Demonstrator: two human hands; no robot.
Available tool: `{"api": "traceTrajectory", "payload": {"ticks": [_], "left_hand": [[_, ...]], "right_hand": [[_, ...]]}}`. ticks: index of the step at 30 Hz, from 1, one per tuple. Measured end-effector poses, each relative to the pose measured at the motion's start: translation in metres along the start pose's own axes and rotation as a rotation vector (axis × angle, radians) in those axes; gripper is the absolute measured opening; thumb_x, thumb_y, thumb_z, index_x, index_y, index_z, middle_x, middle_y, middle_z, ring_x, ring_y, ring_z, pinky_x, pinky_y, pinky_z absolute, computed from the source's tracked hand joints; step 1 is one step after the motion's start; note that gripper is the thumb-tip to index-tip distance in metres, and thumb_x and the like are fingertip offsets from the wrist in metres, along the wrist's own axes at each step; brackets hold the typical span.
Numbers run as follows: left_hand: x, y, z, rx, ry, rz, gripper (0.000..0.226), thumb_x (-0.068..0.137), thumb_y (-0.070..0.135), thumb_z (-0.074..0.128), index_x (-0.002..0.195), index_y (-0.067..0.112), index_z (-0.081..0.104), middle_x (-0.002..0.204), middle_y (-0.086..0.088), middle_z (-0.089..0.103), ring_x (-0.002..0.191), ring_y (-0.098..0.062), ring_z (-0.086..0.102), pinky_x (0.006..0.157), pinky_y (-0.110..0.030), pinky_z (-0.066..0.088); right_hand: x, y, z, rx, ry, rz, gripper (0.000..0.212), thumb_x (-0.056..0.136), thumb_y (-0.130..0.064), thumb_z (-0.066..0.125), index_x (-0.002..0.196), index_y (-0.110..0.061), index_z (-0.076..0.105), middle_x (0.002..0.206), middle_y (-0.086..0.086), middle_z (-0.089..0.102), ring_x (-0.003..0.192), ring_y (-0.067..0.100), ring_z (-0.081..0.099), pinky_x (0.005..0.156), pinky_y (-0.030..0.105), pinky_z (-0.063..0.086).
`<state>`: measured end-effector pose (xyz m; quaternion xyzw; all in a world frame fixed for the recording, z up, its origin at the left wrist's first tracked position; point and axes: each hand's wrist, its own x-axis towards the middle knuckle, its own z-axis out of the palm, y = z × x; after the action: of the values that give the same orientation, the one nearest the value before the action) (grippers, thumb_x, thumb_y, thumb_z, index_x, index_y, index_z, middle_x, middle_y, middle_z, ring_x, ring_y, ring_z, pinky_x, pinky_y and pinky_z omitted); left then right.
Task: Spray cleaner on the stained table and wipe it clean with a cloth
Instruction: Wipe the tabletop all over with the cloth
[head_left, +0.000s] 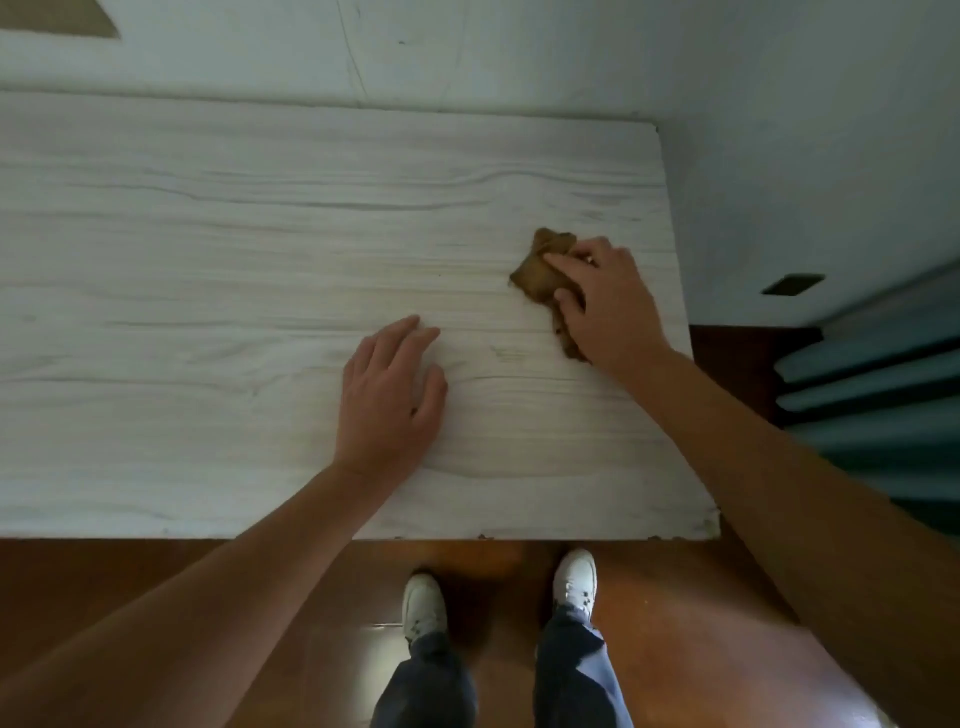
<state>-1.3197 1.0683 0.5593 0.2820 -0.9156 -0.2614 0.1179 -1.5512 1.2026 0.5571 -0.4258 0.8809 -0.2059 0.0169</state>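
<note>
A pale wood-grain table (208, 260) fills the upper half of the head view. A crumpled brown cloth (540, 267) lies on it near the right edge. My right hand (608, 306) presses down on the cloth with its fingers spread over it, covering the cloth's right part. My left hand (389, 400) rests flat on the bare tabletop, fingers straight, a little left of and nearer than the cloth. No spray bottle is in view. I cannot make out any stain on the surface.
The table's far edge meets a white wall (467, 47). Its right edge borders a gap beside green slatted furniture (872, 395). Below the near edge is a reddish wooden floor (701, 613) with my white shoes (574, 577).
</note>
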Motion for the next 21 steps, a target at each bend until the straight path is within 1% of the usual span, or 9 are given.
{"api": "traceTrajectory", "payload": {"ticks": [1, 3, 6, 8, 10, 15, 17, 19, 21], "left_hand": [[-0.005, -0.008, -0.008, 0.041, -0.009, 0.036, 0.052, 0.097, 0.038, 0.038, 0.14, 0.018, 0.057, 0.151, -0.003, 0.051, 0.143, -0.023, 0.042, 0.121, -0.047, 0.029], [-0.015, -0.03, -0.025, 0.136, -0.019, 0.079, 0.051, 0.098, 0.038, 0.037, 0.141, 0.018, 0.055, 0.153, -0.004, 0.049, 0.144, -0.025, 0.041, 0.121, -0.047, 0.029], [-0.035, -0.066, -0.04, 0.269, -0.062, 0.13, 0.053, 0.099, 0.039, 0.037, 0.143, 0.015, 0.055, 0.155, -0.009, 0.047, 0.145, -0.028, 0.04, 0.119, -0.047, 0.029], [-0.047, -0.081, -0.038, 0.314, -0.1, 0.186, 0.055, 0.099, 0.038, 0.038, 0.146, 0.013, 0.052, 0.16, -0.012, 0.041, 0.15, -0.03, 0.034, 0.123, -0.05, 0.026], [-0.051, -0.085, -0.035, 0.315, -0.112, 0.202, 0.056, 0.099, 0.037, 0.039, 0.149, 0.013, 0.05, 0.162, -0.012, 0.037, 0.153, -0.03, 0.029, 0.125, -0.051, 0.022], [-0.05, -0.081, -0.036, 0.311, -0.117, 0.169, 0.058, 0.098, 0.038, 0.037, 0.151, 0.016, 0.046, 0.164, -0.01, 0.033, 0.155, -0.028, 0.025, 0.127, -0.047, 0.016], [-0.05, -0.08, -0.036, 0.311, -0.107, 0.161, 0.059, 0.097, 0.039, 0.036, 0.15, 0.017, 0.048, 0.163, -0.01, 0.035, 0.154, -0.028, 0.026, 0.126, -0.048, 0.017], [-0.05, -0.077, -0.036, 0.317, -0.108, 0.157, 0.06, 0.096, 0.04, 0.035, 0.149, 0.017, 0.049, 0.163, -0.01, 0.037, 0.152, -0.029, 0.028, 0.124, -0.048, 0.019], [-0.049, -0.075, -0.036, 0.316, -0.111, 0.147, 0.059, 0.096, 0.04, 0.034, 0.149, 0.018, 0.049, 0.163, -0.011, 0.036, 0.152, -0.03, 0.028, 0.124, -0.048, 0.019]], "right_hand": [[0.003, -0.009, 0.006, -0.012, 0.036, 0.088, 0.041, 0.095, -0.016, 0.056, 0.136, -0.017, 0.059, 0.13, 0.006, 0.05, 0.113, 0.027, 0.045, 0.095, 0.043, 0.048], [-0.007, -0.037, 0.017, -0.014, 0.072, 0.123, 0.041, 0.093, -0.016, 0.057, 0.134, -0.014, 0.06, 0.13, 0.009, 0.051, 0.111, 0.031, 0.046, 0.095, 0.044, 0.048], [-0.06, -0.081, 0.026, 0.054, -0.015, -0.075, 0.042, 0.09, -0.016, 0.059, 0.131, -0.014, 0.063, 0.126, 0.007, 0.055, 0.106, 0.028, 0.048, 0.093, 0.039, 0.048], [-0.104, -0.094, 0.023, 0.058, -0.101, -0.206, 0.042, 0.092, -0.017, 0.059, 0.134, -0.016, 0.061, 0.128, 0.003, 0.055, 0.108, 0.024, 0.05, 0.095, 0.034, 0.047], [-0.134, -0.084, 0.013, 0.033, -0.126, -0.223, 0.042, 0.095, -0.02, 0.058, 0.137, -0.019, 0.06, 0.131, 0.002, 0.055, 0.112, 0.023, 0.051, 0.097, 0.033, 0.047], [-0.156, -0.016, -0.027, -0.1, -0.035, -0.022, 0.041, 0.098, -0.025, 0.054, 0.139, -0.019, 0.057, 0.129, 0.002, 0.054, 0.11, 0.021, 0.048, 0.093, 0.035, 0.047], [-0.165, 0.002, -0.037, -0.137, -0.012, 0.07, 0.041, 0.098, -0.025, 0.054, 0.139, -0.021, 0.057, 0.128, 0.001, 0.053, 0.109, 0.02, 0.047, 0.089, 0.028, 0.047], [-0.176, 0.01, -0.041, -0.157, -0.003, 0.13, 0.041, 0.098, -0.025, 0.056, 0.139, -0.022, 0.056, 0.129, 0.001, 0.052, 0.109, 0.019, 0.047, 0.085, 0.022, 0.042], [-0.186, 0.007, -0.042, -0.161, 0.017, 0.164, 0.042, 0.097, -0.024, 0.057, 0.139, -0.022, 0.056, 0.129, 0.001, 0.052, 0.11, 0.019, 0.047, 0.083, 0.021, 0.04]]}}
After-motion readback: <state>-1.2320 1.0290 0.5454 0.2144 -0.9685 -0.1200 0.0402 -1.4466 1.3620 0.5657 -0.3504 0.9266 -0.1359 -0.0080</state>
